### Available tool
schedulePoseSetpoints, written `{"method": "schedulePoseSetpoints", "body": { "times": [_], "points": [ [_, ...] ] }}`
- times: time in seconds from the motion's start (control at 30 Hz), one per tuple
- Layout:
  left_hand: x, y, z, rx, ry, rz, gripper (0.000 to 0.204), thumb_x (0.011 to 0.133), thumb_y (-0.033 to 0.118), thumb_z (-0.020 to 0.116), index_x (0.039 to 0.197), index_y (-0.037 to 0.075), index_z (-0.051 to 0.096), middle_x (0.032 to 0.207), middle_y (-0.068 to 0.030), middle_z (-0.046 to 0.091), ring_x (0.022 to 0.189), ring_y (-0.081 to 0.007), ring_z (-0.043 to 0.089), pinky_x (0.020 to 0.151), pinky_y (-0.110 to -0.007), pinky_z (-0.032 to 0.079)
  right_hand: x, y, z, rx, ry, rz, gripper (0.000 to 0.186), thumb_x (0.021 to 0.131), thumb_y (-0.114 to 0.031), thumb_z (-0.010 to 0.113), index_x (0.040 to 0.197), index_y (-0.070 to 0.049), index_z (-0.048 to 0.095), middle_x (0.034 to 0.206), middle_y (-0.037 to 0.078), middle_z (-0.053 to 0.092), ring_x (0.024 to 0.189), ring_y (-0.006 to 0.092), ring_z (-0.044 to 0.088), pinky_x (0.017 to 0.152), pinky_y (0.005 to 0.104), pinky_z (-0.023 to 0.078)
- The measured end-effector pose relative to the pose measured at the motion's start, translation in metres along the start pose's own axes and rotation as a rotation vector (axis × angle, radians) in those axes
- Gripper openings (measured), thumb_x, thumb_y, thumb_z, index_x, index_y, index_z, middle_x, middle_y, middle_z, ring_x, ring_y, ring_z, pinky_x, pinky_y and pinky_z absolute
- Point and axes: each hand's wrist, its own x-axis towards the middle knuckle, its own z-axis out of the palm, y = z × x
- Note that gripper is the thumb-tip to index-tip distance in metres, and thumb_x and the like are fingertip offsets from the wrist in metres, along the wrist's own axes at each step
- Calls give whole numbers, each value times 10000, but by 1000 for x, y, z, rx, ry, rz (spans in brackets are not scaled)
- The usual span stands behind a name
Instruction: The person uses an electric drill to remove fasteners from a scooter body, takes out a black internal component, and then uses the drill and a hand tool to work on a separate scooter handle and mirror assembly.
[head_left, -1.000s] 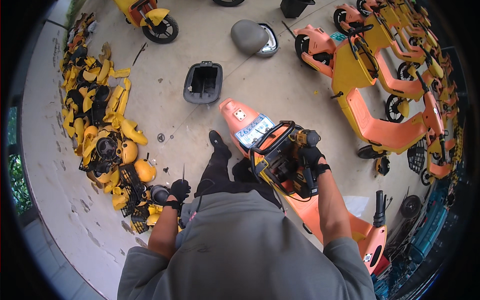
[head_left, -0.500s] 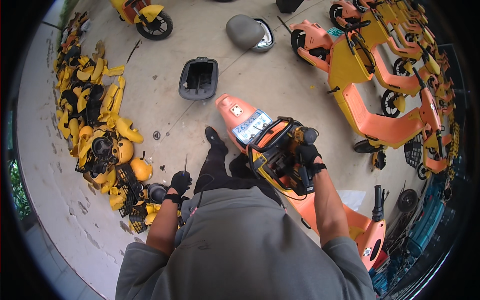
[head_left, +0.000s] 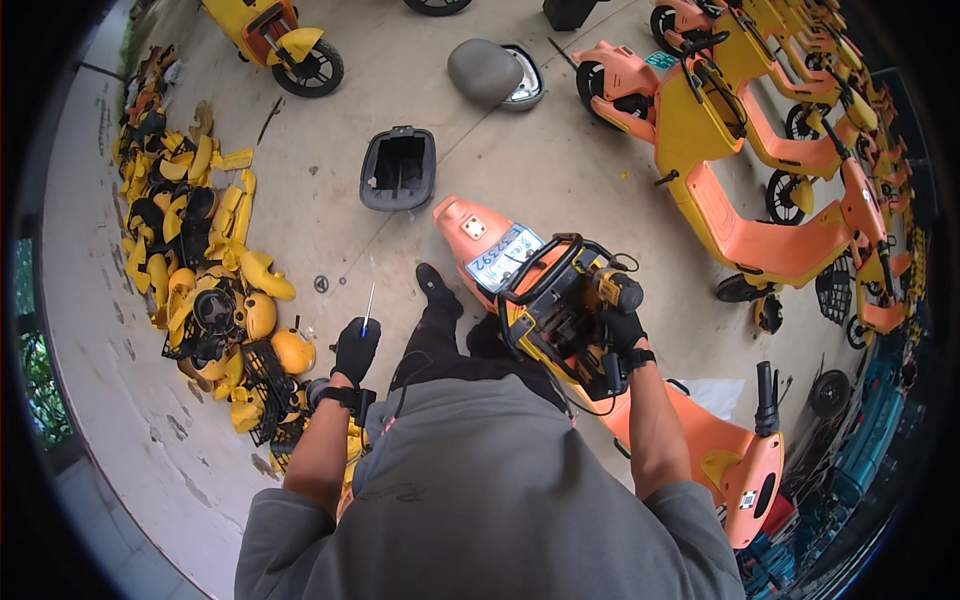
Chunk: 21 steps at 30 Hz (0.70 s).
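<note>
My left hand [head_left: 356, 350], in a black glove, is closed round a screwdriver [head_left: 370, 305] with a thin pale shaft pointing away from me. It is held out beside my left leg. My right hand [head_left: 624, 331], also gloved, grips a yellow-and-black cordless drill [head_left: 618, 290] above the seat section of an orange scooter [head_left: 476, 222]. The seat is off, so the black seat frame [head_left: 545, 262] and the dark compartment show. Part of the drill's handle is hidden by my glove, and I cannot make out whether its tip touches the scooter.
A black storage bin [head_left: 398, 170] and a grey scooter seat [head_left: 487, 73] lie on the concrete floor ahead. Yellow shells and helmets [head_left: 258, 315] are heaped along the left wall. Parked orange-and-yellow scooters [head_left: 765, 215] line the right side.
My left hand has moved forward with the screwdriver, turning its back upward. My right hand still holds the drill over the scooter, slightly lower in view. The whole view has shifted a little.
</note>
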Motion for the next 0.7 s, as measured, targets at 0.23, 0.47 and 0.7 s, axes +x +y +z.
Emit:
{"method": "schedulePoseSetpoints", "body": {
  "times": [0.23, 0.47, 0.7],
  "points": [
    [-37, 225, 10, -18, -533, 314, 194, 824, 193, 529, 928, 33, 562, 716, -39, 552, 656, -109, 511, 599, -249, 407, -32, 26, -5, 212, 119, -194, 403, 667, 35, 566, 1060, -32, 502, 890, 57, 561, 721, 165, 566, 581, 274, 480],
    [-50, 268, 182, 212, -733, 635, 239, 805, 190, 486, 970, 17, 491, 862, -209, 551, 809, -373, 526, 695, -418, 415, -96, 72, -17, 312, 274, -118, 148, 762, -95, 579, 888, -62, 509, 629, 28, 535, 497, 120, 530, 441, 222, 421],
    [4, 238, 323, 403, -214, 469, 322, 756, 168, 517, 1033, 3, 508, 984, -237, 527, 929, -371, 503, 782, -423, 413, -174, 144, 12, 498, 471, -138, 237, 768, -62, 566, 994, -64, 497, 647, 20, 538, 507, 100, 509, 437, 215, 399]
  ]
}}
